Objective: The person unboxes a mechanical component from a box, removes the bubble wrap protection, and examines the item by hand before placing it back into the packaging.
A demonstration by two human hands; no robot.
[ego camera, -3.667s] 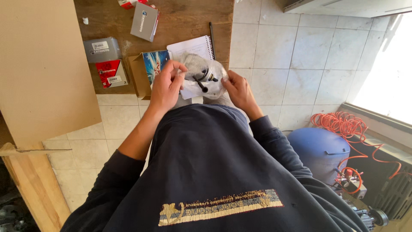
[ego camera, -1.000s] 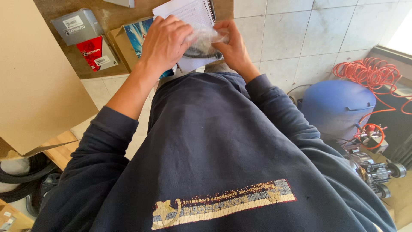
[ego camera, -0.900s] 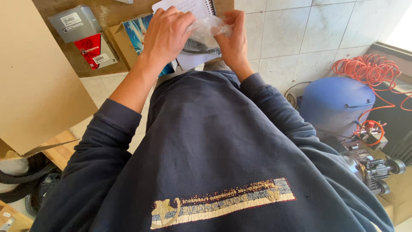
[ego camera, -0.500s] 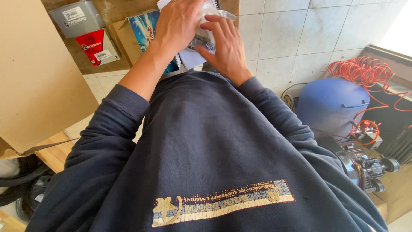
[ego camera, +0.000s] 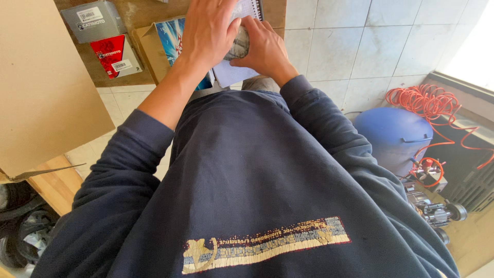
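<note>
Both hands are raised over the near edge of the wooden worktop [ego camera: 136, 15], working on one item. The left hand [ego camera: 208, 33] lies flat over the top of a small clear plastic bag [ego camera: 237, 45] with dark contents; its fingers run out of the top of the frame, so how far they curl cannot be told. The right hand [ego camera: 262, 46] meets the bag from the right side, with its fingers folded close against the plastic and the thumb pressed beneath it. The bag sits pinched between the two hands, mostly covered, with only a grey, crumpled patch showing in the gap between them.

Directly under the hands lies a spiral notebook [ego camera: 242, 72]. To the left on the worktop are a blue printed box [ego camera: 172, 38], a red packet [ego camera: 114, 55] and a grey box [ego camera: 92, 19]. On the tiled floor to the right stands a blue tank [ego camera: 393, 136] with a coiled orange hose [ego camera: 427, 100] beside it.
</note>
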